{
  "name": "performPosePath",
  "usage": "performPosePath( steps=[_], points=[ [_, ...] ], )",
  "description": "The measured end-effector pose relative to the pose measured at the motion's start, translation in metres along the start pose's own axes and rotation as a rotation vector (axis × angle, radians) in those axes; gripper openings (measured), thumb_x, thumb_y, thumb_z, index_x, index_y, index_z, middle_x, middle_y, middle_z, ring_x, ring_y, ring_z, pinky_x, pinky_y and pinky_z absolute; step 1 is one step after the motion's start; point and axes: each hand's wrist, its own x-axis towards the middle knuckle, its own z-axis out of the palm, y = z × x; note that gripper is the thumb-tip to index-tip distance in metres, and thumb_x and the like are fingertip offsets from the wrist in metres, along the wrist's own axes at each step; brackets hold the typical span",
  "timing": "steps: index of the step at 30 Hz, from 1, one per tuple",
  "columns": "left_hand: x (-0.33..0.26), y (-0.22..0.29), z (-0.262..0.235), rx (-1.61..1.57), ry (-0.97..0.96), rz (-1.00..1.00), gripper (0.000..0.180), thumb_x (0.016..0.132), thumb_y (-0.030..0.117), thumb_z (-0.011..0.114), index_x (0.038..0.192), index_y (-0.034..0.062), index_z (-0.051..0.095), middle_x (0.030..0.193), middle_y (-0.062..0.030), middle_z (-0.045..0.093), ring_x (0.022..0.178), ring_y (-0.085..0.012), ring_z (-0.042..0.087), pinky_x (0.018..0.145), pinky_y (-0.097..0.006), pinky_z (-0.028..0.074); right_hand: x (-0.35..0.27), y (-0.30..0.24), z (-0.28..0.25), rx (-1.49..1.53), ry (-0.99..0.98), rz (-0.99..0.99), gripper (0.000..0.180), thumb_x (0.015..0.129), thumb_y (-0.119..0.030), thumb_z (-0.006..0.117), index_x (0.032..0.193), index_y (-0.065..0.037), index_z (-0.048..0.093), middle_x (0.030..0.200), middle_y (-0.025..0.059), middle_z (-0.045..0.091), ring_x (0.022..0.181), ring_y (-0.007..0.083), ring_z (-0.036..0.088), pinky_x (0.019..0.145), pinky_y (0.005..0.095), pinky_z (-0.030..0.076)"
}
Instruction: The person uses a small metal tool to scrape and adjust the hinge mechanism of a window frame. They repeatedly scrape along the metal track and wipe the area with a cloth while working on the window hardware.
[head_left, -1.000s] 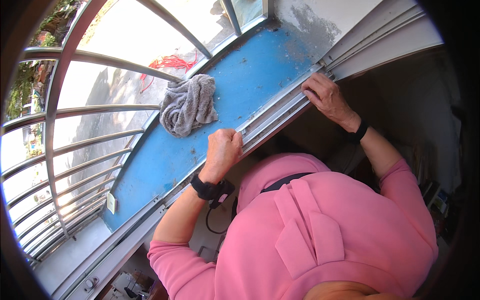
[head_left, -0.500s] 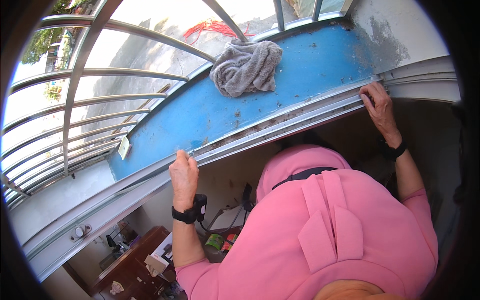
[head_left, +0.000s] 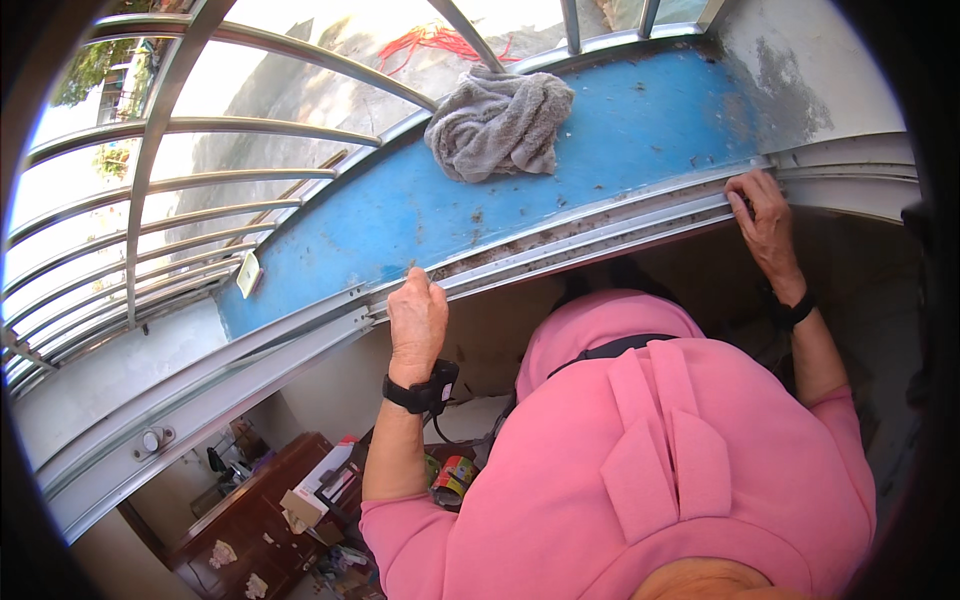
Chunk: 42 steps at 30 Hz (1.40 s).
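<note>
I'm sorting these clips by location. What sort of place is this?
Probably a window of a home or small workroom: a dirt-streaked sliding track runs beside a blue ledge, metal bars stand along its outer side, and reddish-brown furniture shows indoors.

The left hand (head_left: 416, 322) curls its fingers (head_left: 414, 285) in (tips hidden from view), while the right hand (head_left: 766, 222), well apart, bends its own inward; both forearms (head_left: 394, 455) reach forward.
</note>
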Motion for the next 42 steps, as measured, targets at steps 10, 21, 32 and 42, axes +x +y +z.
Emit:
performPosePath(
  steps=[10,21,32,42],
  points=[
    [-0.019,0.081,-0.038,0.006,0.040,0.111,0.011,0.094,0.006,0.062,0.085,0.0011,0.056,0.069,-0.0229,0.064,0.068,-0.0442,0.066,0.063,-0.052,0.051,0.009,-0.024,-0.022,0.129,-0.014,-0.013,0.014,0.091,-0.001,0.065,0.105,-0.003,0.063,0.094,0.0117,0.058,0.087,0.0304,0.061,0.079,0.0423,0.049],
    [-0.023,0.228,-0.030,-0.387,-0.264,0.737,0.021,0.090,0.001,0.063,0.103,0.0003,0.046,0.078,-0.0246,0.065,0.076,-0.0479,0.066,0.065,-0.052,0.050,0.016,-0.124,-0.039,0.579,-0.411,-0.285,0.047,0.084,-0.005,0.076,0.127,0.000,0.057,0.116,0.0175,0.062,0.102,0.0377,0.066,0.085,0.0430,0.056],
    [0.036,0.279,-0.035,-0.560,-0.318,0.906,0.032,0.098,0.027,0.073,0.107,0.0013,0.056,0.090,-0.0167,0.071,0.080,-0.0305,0.071,0.070,-0.039,0.055,0.017,-0.060,-0.057,0.478,-0.201,-0.192,0.012,0.092,-0.006,0.071,0.101,0.000,0.066,0.094,0.0159,0.066,0.085,0.0345,0.066,0.076,0.0400,0.054],
    [0.154,0.192,-0.030,0.090,0.003,0.524,0.066,0.085,0.028,0.078,0.142,0.0138,0.048,0.121,-0.0294,0.058,0.100,-0.0478,0.066,0.090,-0.051,0.056,0.014,0.003,-0.074,0.714,-0.033,0.255,0.007,0.098,-0.004,0.069,0.101,0.002,0.068,0.087,0.0022,0.061,0.068,0.0069,0.056,0.059,0.0240,0.047]
  ],
)
